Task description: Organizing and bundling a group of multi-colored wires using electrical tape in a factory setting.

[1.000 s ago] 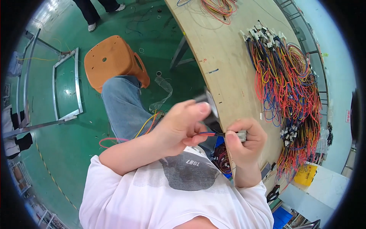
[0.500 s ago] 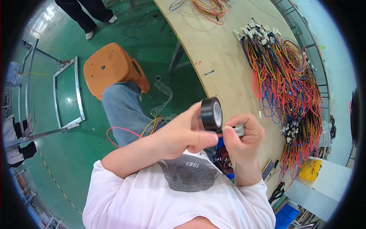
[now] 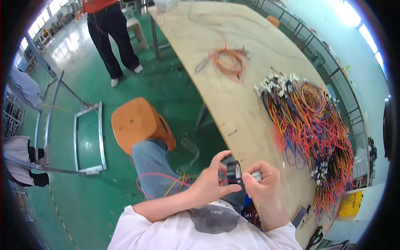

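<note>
One pale wooden table [image 3: 250, 129] runs away from the camera wearer. Well left of the table is a rectangular metal frame [image 3: 102, 137]. Another person [image 3: 110, 37], in dark trousers, stands left of the table's far end. Nearer, an orange stool [image 3: 135, 121] sits just left of the table. Pink wire [image 3: 160, 173] loops over the wearer's denim-clad leg [image 3: 154, 160], also left of the table. At the table's left edge, the left hand [image 3: 210, 181] has thumb and forefinger apart, curved around a roll of black tape [image 3: 233, 172]; its other fingers are partly hidden. Toward the table's far end lies a coil of wires [image 3: 229, 62]. Beside the tape, at the table's edge, the right hand [image 3: 266, 183] is closed, thumb against bent fingers, pinching a whitish connector [image 3: 257, 176]. Along the table's right side spreads a large heap of red, yellow, blue and black wires [image 3: 310, 129] with white plugs [image 3: 283, 85]. Black scissors [image 3: 315, 237] are at the table's near end.
</note>
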### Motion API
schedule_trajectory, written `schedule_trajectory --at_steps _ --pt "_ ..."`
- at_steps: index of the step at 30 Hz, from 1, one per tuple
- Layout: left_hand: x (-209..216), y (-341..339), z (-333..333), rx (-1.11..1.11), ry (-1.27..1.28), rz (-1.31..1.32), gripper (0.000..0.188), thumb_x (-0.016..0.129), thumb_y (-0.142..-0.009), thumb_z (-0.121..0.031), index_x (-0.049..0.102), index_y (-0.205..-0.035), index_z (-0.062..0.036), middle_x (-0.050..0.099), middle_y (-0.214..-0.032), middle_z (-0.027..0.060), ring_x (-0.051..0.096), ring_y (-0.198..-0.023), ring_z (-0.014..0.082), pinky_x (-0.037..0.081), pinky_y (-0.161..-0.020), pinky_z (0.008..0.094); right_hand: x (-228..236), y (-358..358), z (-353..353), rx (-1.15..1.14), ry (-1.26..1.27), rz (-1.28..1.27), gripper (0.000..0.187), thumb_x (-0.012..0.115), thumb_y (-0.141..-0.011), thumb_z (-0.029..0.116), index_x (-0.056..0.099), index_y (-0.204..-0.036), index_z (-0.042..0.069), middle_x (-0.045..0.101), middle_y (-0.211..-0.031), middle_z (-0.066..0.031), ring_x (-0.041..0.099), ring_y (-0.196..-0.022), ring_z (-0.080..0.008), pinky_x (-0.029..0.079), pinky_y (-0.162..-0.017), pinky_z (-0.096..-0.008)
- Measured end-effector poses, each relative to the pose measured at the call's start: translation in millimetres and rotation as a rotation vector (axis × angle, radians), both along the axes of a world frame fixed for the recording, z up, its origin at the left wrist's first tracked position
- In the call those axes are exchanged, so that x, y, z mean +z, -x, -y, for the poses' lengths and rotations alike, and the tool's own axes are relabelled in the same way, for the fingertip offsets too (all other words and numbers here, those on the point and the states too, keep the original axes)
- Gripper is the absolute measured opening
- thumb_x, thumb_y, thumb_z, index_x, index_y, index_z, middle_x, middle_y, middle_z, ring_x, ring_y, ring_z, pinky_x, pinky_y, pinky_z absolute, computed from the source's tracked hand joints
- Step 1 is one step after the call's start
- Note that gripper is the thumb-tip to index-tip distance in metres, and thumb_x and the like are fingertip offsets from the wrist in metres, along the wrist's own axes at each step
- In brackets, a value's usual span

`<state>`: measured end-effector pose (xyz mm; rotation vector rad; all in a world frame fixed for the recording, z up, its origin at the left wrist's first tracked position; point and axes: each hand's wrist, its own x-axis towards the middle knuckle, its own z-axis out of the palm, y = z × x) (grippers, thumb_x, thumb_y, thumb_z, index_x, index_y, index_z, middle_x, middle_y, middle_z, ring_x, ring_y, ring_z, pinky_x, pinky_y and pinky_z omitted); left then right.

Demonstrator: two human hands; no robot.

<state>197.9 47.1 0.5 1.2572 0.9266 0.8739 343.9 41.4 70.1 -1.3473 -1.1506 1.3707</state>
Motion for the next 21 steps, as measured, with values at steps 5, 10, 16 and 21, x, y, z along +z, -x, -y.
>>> schedule_trajectory --at_steps 5,10,16,21 --pt "24.9 21.3 -13.8 -0.196 0.813 0.935 0.048 0.059 -0.074 -0.009 0.035 -0.116 -0.0129 0.049 -0.087 0.0034 0.033 -0.05 0.0048 0.026 -0.043 0.0202 -2.4 -2.9 -4.4 0.024 0.042 -0.104 0.006 0.057 -0.076 0.001 0.052 -0.074 0.0 0.052 -0.059 0.0001 0.043 -0.041 -0.0014 0.031 -0.036 -0.0156" --pt "31.8 30.3 -8.0 -0.018 0.237 0.608 0.044 0.062 -0.075 -0.022 0.038 -0.109 -0.0113 0.049 -0.091 0.0068 0.045 -0.069 0.011 0.036 -0.059 0.0211 8.1 -8.4 -2.5 0.05 -0.073 -0.154 0.006 0.057 -0.075 0.001 0.052 -0.073 0.0 0.052 -0.056 -0.0003 0.042 -0.04 -0.0017 0.029 -0.035 -0.0154" --pt "41.4 19.5 -6.1 -0.078 0.216 0.407 0.017 0.059 -0.075 -0.005 0.053 -0.091 -0.005 0.039 -0.078 -0.0021 0.036 -0.059 0.0023 0.03 -0.052 0.0155 24.1 -3.2 -15.9 0.097 0.014 -0.147 0.007 0.059 -0.074 0.003 0.053 -0.074 0.0 0.052 -0.055 0.0003 0.041 -0.038 -0.0013 0.027 -0.034 -0.0156" --pt "23.4 17.8 -6.4 0.056 0.094 0.347 0.01 0.061 -0.076 -0.004 0.053 -0.083 -0.0048 0.043 -0.07 -0.0055 0.039 -0.058 -0.0009 0.029 -0.05 0.0147 42.8 -5.5 -34.1 0.011 -0.83 0.628 0.024 0.057 -0.079 0.013 0.053 -0.096 -0.003 0.057 -0.073 -0.0082 0.054 -0.069 -0.0146 0.043 -0.06 -0.0277"
